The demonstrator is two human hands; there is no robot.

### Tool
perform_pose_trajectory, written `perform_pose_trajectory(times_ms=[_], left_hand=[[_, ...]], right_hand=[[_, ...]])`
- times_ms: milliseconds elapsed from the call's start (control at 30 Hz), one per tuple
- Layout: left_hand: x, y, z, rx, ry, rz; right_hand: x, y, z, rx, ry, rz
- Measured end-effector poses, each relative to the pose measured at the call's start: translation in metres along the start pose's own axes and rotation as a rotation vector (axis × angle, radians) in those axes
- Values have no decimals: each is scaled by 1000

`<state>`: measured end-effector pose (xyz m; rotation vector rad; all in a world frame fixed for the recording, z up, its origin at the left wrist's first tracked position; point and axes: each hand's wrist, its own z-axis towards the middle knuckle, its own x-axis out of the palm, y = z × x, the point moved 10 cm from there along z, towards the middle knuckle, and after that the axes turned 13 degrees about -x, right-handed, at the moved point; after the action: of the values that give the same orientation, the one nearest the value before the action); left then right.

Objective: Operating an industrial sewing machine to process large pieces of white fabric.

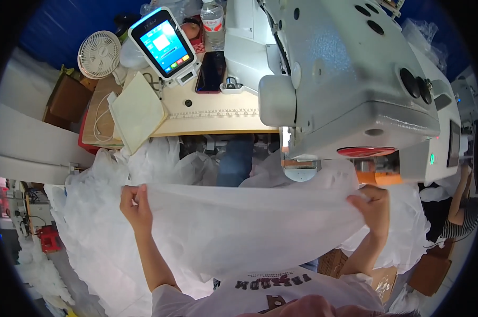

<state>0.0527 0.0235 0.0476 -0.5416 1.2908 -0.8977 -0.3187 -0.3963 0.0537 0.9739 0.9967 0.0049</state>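
Note:
A sheer white fabric (239, 222) is stretched between my two hands in front of my chest, its upper edge nearly straight. My left hand (137, 205) pinches one end of that edge, fingers closed. At the other end my right hand (372, 205) grips the cloth between thumb and curled fingers. Just beyond the fabric stands a large white sewing machine (350, 105), its head overhanging to the right. My right hand is below its front end, apart from it. More white fabric (91, 227) is heaped around my lap on both sides.
The machine table (217, 122) carries a lit touch screen (162, 43), a dark phone (211, 72), a water bottle (213, 25), a small fan (99, 54) and a pale cloth piece (138, 112). Cardboard boxes (432, 272) stand at right. Another person (458, 214) works at far right.

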Motion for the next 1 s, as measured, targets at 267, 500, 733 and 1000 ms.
perform_pose_trajectory(times_ms=[267, 500, 733, 1000], left_hand=[[102, -29, 2, -293, 458, -189], [133, 104, -34, -651, 915, -317], [249, 223, 35, 294, 167, 726], [96, 180, 61, -180, 311, 2]], right_hand=[[-30, 3, 46, -118, -329, -778], [0, 2, 47, -417, -142, -1201], [-37, -54, 19, -153, -565, -488], [16, -115, -50, 327, -616, 499]])
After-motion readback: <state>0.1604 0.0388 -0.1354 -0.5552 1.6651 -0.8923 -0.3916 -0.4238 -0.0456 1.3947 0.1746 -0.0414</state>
